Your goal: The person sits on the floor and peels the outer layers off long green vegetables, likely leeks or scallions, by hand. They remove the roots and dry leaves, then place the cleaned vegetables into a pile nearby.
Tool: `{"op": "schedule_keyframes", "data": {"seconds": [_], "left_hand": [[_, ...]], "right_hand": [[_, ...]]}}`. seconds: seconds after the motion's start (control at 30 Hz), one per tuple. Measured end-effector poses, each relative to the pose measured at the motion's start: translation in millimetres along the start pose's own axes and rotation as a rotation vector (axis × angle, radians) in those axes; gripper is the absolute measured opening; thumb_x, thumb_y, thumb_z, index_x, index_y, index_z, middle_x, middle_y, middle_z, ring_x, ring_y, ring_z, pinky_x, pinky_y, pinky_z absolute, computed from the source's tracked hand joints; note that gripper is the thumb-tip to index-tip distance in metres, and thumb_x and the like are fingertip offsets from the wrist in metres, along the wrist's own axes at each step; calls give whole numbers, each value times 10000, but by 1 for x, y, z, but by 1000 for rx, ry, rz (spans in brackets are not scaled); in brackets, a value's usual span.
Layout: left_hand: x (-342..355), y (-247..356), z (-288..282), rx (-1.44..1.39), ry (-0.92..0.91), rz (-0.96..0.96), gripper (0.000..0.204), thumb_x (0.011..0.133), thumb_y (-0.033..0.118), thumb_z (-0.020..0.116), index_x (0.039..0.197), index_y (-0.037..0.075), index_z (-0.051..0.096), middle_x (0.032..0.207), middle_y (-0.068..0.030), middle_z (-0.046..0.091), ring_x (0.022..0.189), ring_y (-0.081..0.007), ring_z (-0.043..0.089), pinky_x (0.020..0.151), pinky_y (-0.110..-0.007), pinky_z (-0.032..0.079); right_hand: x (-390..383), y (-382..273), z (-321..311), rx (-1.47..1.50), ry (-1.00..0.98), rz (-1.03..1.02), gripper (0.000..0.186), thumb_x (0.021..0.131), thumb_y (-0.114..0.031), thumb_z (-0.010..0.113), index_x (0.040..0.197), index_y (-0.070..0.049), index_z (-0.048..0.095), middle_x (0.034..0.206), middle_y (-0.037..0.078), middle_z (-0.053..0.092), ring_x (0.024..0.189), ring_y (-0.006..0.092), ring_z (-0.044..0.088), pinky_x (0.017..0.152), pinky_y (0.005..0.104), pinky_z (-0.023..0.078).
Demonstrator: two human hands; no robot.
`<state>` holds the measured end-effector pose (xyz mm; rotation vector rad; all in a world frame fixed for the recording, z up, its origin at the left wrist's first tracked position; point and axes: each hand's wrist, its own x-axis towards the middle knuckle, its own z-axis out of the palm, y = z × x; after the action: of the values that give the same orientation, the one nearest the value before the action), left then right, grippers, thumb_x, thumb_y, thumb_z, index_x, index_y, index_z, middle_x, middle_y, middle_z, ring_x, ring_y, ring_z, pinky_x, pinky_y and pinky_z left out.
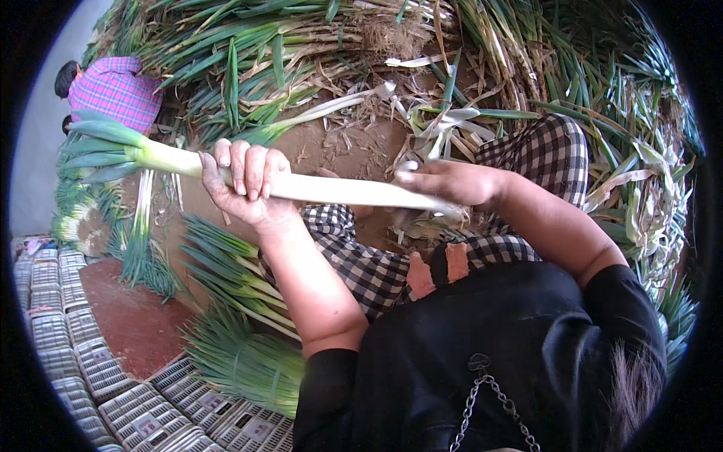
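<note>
A long leek point(339, 189) with a thick white shaft lies crosswise in front of me, its green leaves point(102, 151) pointing left. My left hand point(247, 177) is closed round the shaft just below the leaves. At the root end my right hand point(444, 183) is closed, with the fingers curled in against the shaft. Something small and pale shows at its fingertips, and a dark blurred shape lies below them; what the fingers grip is hidden. Beyond the held leek, another peeled leek point(331, 108) rests on the ground.
Piled leeks point(226, 53) stretch across the far side. Stripped leaves point(636, 181) heap up on the right. Leek bundles point(245, 361) lie by my left side, beside a reddish board point(124, 313) and stacked plastic crates point(143, 414). A person in a plaid shirt point(117, 90) bends down at far left.
</note>
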<state>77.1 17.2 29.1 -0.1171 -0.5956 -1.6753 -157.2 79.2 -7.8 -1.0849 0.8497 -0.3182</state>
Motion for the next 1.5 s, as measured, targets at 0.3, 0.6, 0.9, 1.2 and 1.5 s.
{"op": "schedule_keyframes", "data": {"seconds": [0.3, 0.6, 0.9, 1.2, 1.5], "left_hand": [[-51, 142, -34, 175, 603, -120, 307, 832, 152, 433, 543, 141, 328, 426, 37, 333, 355, -42, 338, 338, -157, 308], [-215, 244, -102, 1538, 1324, -138, 231, 791, 183, 481, 921, -8, 478, 829, -98, 512, 750, -171, 484, 662, -278, 397], [-67, 84, -74, 1989, 567, -656, 330, 818, 217, 502, 1032, -34, 484, 1005, -100, 529, 931, -152, 475, 834, -270, 360], [-36, -98, -89, 2101, -109, -1115, 394, 805, 295, 498, 1064, 0, 476, 1028, -207, 522, 932, -276, 523, 828, -320, 394], [-174, -157, -205, 1323, 11, -1636, 442, 664, 304, 662, 979, 26, 525, 886, -80, 574, 832, -173, 525, 760, -305, 419]], "right_hand": [[-44, 16, -54, 813, 622, -356, 291, 864, -329, 385, 757, -84, 500, 599, 8, 478, 492, 124, 437, 467, 256, 386], [-184, 28, -142, 286, 1456, -395, 272, 862, -277, 406, 853, -36, 532, 571, 2, 493, 440, 67, 445, 391, 181, 364], [-125, 112, -167, -715, 871, 251, 265, 824, -242, 458, 894, 1, 536, 770, 145, 562, 724, 192, 518, 690, 344, 396], [6, 118, -292, -1039, 814, 271, 477, 755, -368, 536, 1079, -25, 462, 992, 191, 526, 913, 306, 510, 784, 375, 402], [128, 183, -313, -1396, 611, 218, 921, 615, -534, 612, 1299, -165, 118, 1235, 194, 315, 1115, 358, 346, 909, 443, 316]]}}
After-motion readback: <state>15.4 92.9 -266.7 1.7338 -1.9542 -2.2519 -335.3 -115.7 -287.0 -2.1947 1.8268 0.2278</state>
